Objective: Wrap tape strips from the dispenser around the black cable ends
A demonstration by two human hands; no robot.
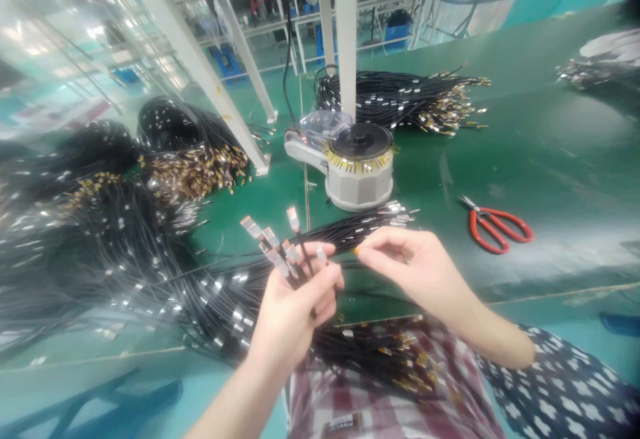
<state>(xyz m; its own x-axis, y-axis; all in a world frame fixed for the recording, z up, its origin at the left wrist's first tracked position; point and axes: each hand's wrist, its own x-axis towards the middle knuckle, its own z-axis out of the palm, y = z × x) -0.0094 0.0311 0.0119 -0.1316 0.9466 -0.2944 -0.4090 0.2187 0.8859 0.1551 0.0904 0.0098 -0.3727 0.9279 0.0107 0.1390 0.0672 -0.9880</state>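
My left hand is closed around several black cables, whose flat silver connector ends fan out above the fingers. To its right, my right hand pinches a small yellow piece, probably a bit of tape, between thumb and forefinger. Just beyond both hands stands a round white tape dispenser with a black top and short yellow strips around its rim. A bundle of black cables lies between the dispenser and my hands. More cables rest across my lap, their ends pointing right.
Red-handled cutters lie on the green table at the right. Large heaps of black cables cover the left side. Another bundle lies behind the dispenser. White posts rise from the table at the back.
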